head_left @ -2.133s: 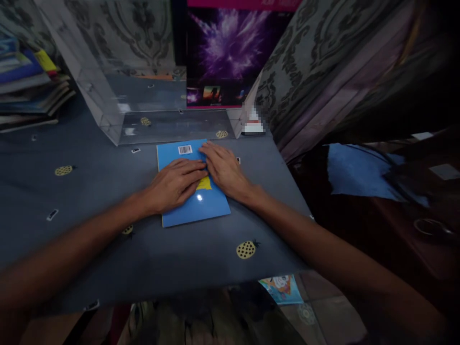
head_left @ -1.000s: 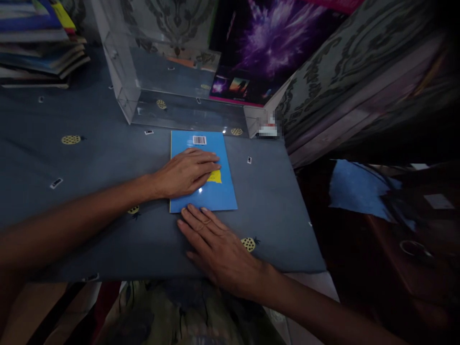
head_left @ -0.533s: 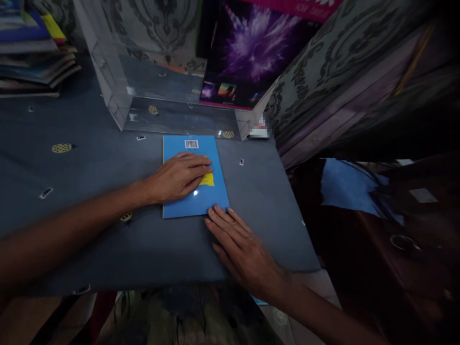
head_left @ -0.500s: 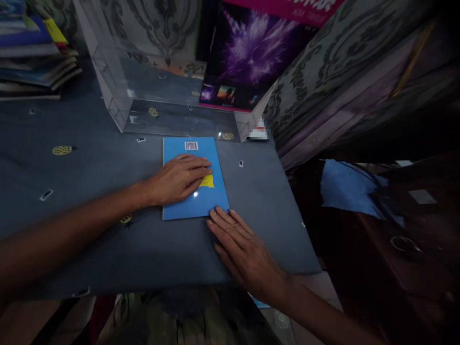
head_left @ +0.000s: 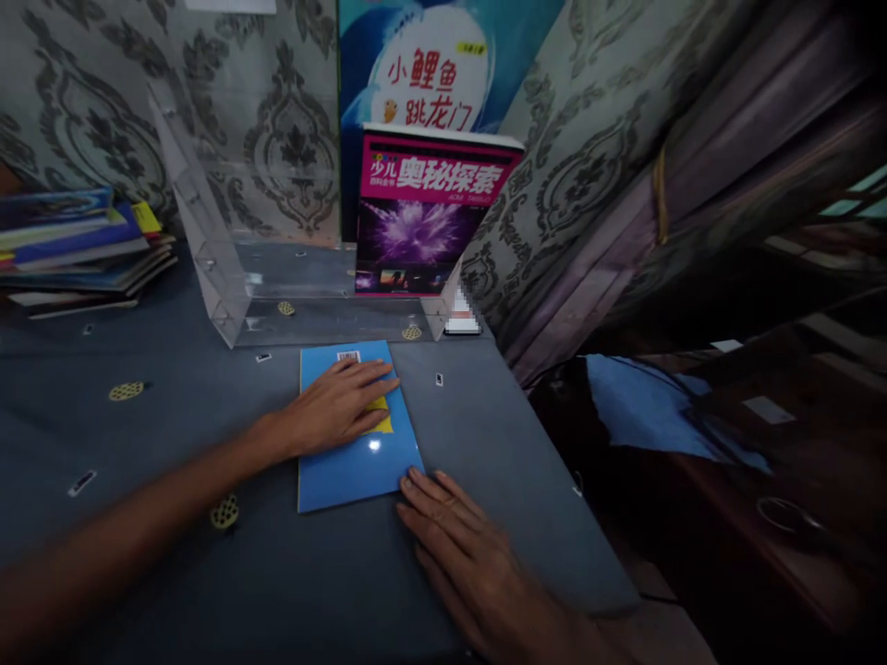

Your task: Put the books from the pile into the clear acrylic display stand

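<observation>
A blue book (head_left: 353,471) lies flat on the grey patterned tablecloth (head_left: 173,563), a barcode and a yellow patch showing on its cover. My left hand (head_left: 339,406) rests on top of it, palm down with the fingers stretched out, partly covering the yellow patch and the barcode. At the book's near right corner, the fingertips of my right hand (head_left: 461,540) touch the edge; its fingers lie extended, and the rest of that hand is over the cloth. Neither hand grips anything.
Behind the blue book stands a clear acrylic rack (head_left: 214,286). A purple-and-pink book (head_left: 416,226) stands upright in it, with a larger teal book (head_left: 443,55) behind. A stack of books (head_left: 83,249) lies at far left. The table's right edge drops beside a dark area with a blue cloth (head_left: 637,406).
The view has tilted up, bringing the whole pink book and the teal book into sight. My left hand has shifted slightly up the blue book, partly over the barcode.
</observation>
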The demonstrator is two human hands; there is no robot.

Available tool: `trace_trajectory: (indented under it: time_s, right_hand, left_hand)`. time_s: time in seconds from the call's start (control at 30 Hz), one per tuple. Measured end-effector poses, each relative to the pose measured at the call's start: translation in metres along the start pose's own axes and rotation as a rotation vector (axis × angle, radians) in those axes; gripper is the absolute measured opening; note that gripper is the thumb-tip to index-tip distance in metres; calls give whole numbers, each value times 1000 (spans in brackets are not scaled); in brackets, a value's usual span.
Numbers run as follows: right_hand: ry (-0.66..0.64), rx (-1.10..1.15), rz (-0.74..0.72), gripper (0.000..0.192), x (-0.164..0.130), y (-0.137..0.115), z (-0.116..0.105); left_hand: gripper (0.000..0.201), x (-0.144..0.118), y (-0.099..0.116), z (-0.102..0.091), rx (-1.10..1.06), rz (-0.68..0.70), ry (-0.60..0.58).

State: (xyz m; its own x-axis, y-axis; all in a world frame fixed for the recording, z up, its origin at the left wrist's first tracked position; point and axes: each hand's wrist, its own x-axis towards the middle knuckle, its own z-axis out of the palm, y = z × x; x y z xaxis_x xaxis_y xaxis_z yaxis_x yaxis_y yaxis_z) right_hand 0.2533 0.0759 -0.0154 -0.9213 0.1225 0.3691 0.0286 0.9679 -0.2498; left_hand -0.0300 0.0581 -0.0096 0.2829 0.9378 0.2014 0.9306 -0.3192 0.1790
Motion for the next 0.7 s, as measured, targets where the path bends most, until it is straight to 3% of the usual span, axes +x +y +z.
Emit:
trace_trajectory:
  time_s: [0.27, 0.5, 0.7]
  right_hand:
    - [-39, -11, 2, 41, -3, 5, 6]
    - [11, 28, 57, 41, 4, 5, 1]
    - [-33, 6, 79, 47, 16, 18, 10]
  left_hand:
    - [53, 23, -26, 4, 25, -113, -11]
    - [54, 4, -41, -4, -38, -236, -22]
    - [51, -13, -42, -3, -69, -264, 37]
